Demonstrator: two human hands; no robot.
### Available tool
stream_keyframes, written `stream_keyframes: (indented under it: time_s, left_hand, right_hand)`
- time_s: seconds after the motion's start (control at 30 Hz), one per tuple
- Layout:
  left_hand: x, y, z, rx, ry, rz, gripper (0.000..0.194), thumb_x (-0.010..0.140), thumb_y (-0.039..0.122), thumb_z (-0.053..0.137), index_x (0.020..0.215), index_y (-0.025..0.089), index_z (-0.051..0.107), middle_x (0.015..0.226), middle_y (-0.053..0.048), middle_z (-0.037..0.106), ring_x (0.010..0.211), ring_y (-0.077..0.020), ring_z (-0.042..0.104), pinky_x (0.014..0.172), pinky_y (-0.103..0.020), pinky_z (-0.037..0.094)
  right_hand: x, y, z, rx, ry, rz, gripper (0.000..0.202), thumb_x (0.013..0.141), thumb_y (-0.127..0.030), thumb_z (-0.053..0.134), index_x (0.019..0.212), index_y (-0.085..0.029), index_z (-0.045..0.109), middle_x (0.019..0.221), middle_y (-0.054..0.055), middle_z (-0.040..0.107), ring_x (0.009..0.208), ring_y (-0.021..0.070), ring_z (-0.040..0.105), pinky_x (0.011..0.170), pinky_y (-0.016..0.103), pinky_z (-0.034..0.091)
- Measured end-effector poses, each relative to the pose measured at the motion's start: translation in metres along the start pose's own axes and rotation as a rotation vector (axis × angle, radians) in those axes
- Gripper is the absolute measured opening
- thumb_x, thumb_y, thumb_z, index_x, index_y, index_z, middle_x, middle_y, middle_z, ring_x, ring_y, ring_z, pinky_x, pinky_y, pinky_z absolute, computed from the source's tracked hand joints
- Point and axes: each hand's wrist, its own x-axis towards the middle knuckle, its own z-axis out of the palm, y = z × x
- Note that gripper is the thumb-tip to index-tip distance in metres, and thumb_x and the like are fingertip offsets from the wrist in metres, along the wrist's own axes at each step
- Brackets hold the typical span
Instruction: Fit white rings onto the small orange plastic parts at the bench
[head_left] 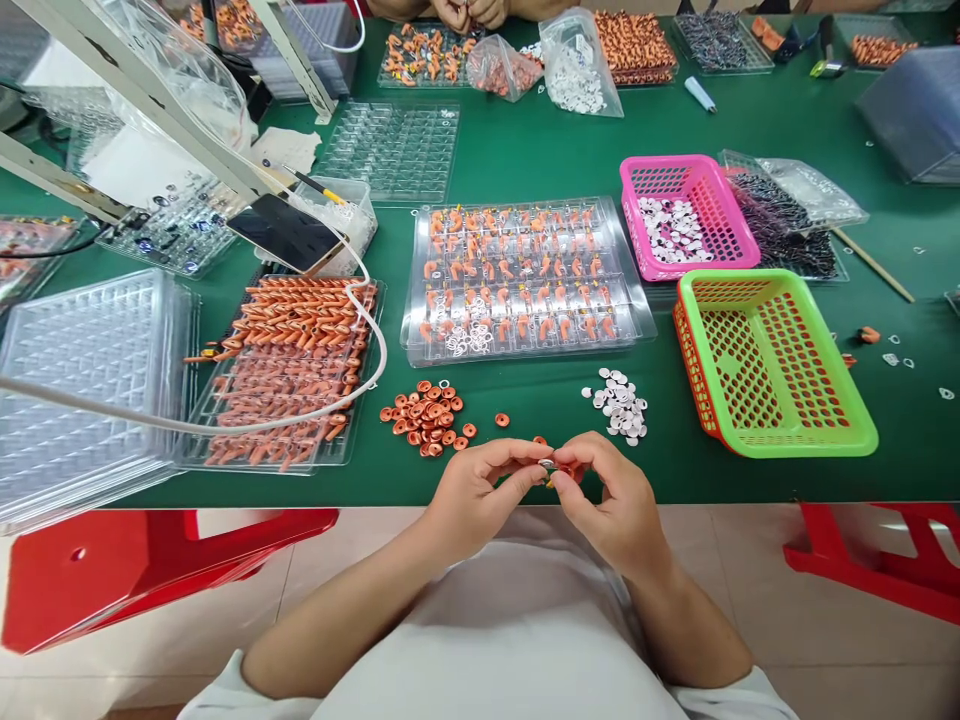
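At the table's front edge, my left hand (484, 490) and my right hand (611, 500) meet with their fingertips pinched. Between them is a small orange part (568, 470), mostly hidden by the right fingers. A small silvery-white round piece (547, 464) shows at the left fingertips. Just beyond my hands lie a heap of round copper-orange caps (431, 415), one lone cap (502, 420), and a scatter of white discs (624, 405). Farther back, a clear plastic tray (525, 345) holds rows of orange curved parts, with white rings heaped at its lower left.
To the right stand a green basket (832, 440) and a pink basket (634, 215) with white pieces. On the left are a tray of orange tubes (300, 320), stacked clear trays (82, 340), a phone (285, 232) and a white cable (379, 350). Another person's hands (471, 12) work across the table.
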Motion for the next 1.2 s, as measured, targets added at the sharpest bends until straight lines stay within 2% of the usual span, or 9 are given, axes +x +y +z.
stream_keyframes:
  time_s: [0.2, 0.37, 0.53, 0.67, 0.9, 1.03, 1.2]
  left_hand:
    - [-0.0031, 0.0012, 0.0028, 0.101, 0.007, 0.071, 0.013, 0.088, 0.022, 0.064, 0.099, 0.018, 0.070, 0.099, -0.007, 0.076, 0.094, -0.0208, 0.073, 0.088, -0.033, 0.059]
    - [-0.0059, -0.0011, 0.0033, 0.174, 0.022, 0.117, 0.016, 0.090, 0.019, 0.060, 0.105, 0.018, 0.065, 0.101, -0.006, 0.075, 0.092, -0.0178, 0.073, 0.087, -0.030, 0.059]
    - [-0.0074, -0.0028, 0.0027, 0.133, 0.012, 0.097, 0.021, 0.092, 0.018, 0.057, 0.113, 0.019, 0.060, 0.102, -0.006, 0.074, 0.092, -0.0167, 0.073, 0.086, -0.030, 0.059]
    - [-0.0063, 0.0002, 0.0029, 0.113, 0.031, 0.060, 0.019, 0.089, 0.019, 0.061, 0.108, 0.018, 0.062, 0.101, -0.006, 0.075, 0.094, -0.0177, 0.072, 0.087, -0.030, 0.059]
    - [-0.0038, -0.0032, 0.0016, 0.129, 0.065, 0.062, 0.010, 0.087, 0.021, 0.063, 0.094, 0.017, 0.070, 0.093, -0.004, 0.075, 0.087, -0.0164, 0.072, 0.083, -0.028, 0.059]
    - [-0.0030, -0.0065, 0.0023, 0.163, 0.085, 0.064, 0.012, 0.086, 0.021, 0.064, 0.093, 0.017, 0.072, 0.091, -0.005, 0.076, 0.085, -0.0176, 0.073, 0.083, -0.029, 0.060]
    - [-0.0018, -0.0042, 0.0043, 0.221, 0.098, 0.097, 0.012, 0.085, 0.020, 0.063, 0.092, 0.017, 0.073, 0.089, -0.004, 0.077, 0.083, -0.0175, 0.073, 0.081, -0.028, 0.060]
  right_hand:
    - [-0.0003, 0.0017, 0.0002, -0.078, 0.031, -0.089, 0.021, 0.087, -0.009, 0.059, 0.102, -0.023, 0.064, 0.094, 0.004, 0.063, 0.086, 0.0170, 0.061, 0.075, 0.032, 0.053]
    - [0.0001, 0.0033, 0.0004, -0.122, 0.008, -0.149, 0.026, 0.088, -0.010, 0.061, 0.109, -0.024, 0.063, 0.103, 0.006, 0.064, 0.095, 0.0201, 0.062, 0.078, 0.035, 0.054]
    - [-0.0005, 0.0070, 0.0003, -0.293, 0.057, -0.260, 0.032, 0.086, -0.007, 0.063, 0.111, -0.026, 0.064, 0.108, 0.008, 0.064, 0.104, 0.0251, 0.060, 0.088, 0.046, 0.051]
    - [-0.0013, 0.0091, -0.0002, -0.343, 0.077, -0.291, 0.036, 0.085, -0.006, 0.063, 0.113, -0.028, 0.063, 0.111, 0.008, 0.064, 0.108, 0.0271, 0.059, 0.090, 0.050, 0.050]
    - [0.0012, 0.0048, -0.0023, -0.224, 0.031, -0.253, 0.038, 0.086, -0.003, 0.059, 0.115, -0.027, 0.065, 0.107, 0.008, 0.065, 0.104, 0.0245, 0.061, 0.086, 0.045, 0.052]
    - [0.0024, 0.0028, -0.0020, -0.164, 0.056, -0.177, 0.029, 0.088, -0.007, 0.058, 0.107, -0.026, 0.067, 0.097, 0.006, 0.065, 0.091, 0.0210, 0.062, 0.079, 0.040, 0.053]
    - [0.0032, 0.0031, -0.0001, -0.195, 0.085, -0.144, 0.021, 0.087, -0.010, 0.058, 0.098, -0.024, 0.069, 0.083, 0.004, 0.062, 0.078, 0.0186, 0.060, 0.069, 0.035, 0.052]
